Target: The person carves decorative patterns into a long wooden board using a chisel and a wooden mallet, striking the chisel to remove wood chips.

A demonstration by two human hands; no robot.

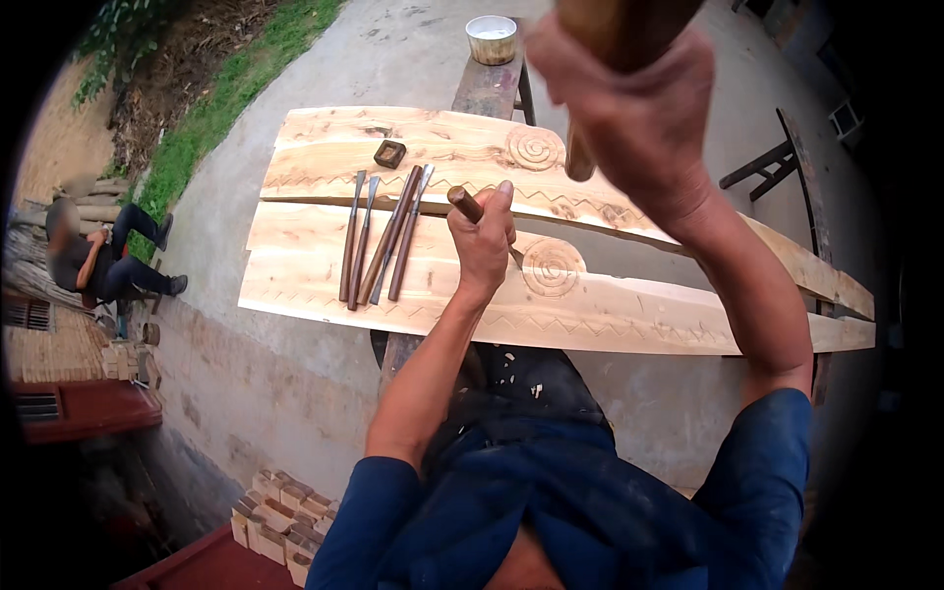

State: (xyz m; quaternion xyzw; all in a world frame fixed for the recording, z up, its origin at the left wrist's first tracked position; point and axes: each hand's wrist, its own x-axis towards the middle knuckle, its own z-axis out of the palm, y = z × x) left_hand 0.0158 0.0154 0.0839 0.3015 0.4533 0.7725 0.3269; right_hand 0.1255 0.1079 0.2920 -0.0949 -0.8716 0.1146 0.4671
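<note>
1. Head view, hands: my left hand [482, 241] is closed around a chisel [466, 204], its wooden handle sticking up past the thumb and its blade angled down toward the near plank [324, 275]. My right hand [629, 98] is raised high and clenched on a mallet [582, 147], whose wooden shaft runs down through the fist.

2. Head view, work: the chisel tip sits just left of the near spiral [552, 267], a carved coil on the near plank. The far plank [324, 147] lies just behind, with its own spiral [534, 148] and zigzag lines cut along the edges. Both planks rest on a narrow counter [489, 88] that also carries a white cup [491, 39] at its far end.

3. Head view, spares: five loose chisels [379, 236] lie side by side across the gap between the planks, left of my left hand, and a small dark block [389, 153] sits beyond them on the far plank.

4. Judgement on the step: I would keep the left wrist firm and the blade steady on the line of the coil, then bring the mallet squarely onto the handle's end. Light, even blows should suit curved grooves; a glancing strike could skid the edge across the finished coil or catch my thumb.

5. Head view, surroundings: another person [108, 256] crouches well off to the left on the concrete.
</note>
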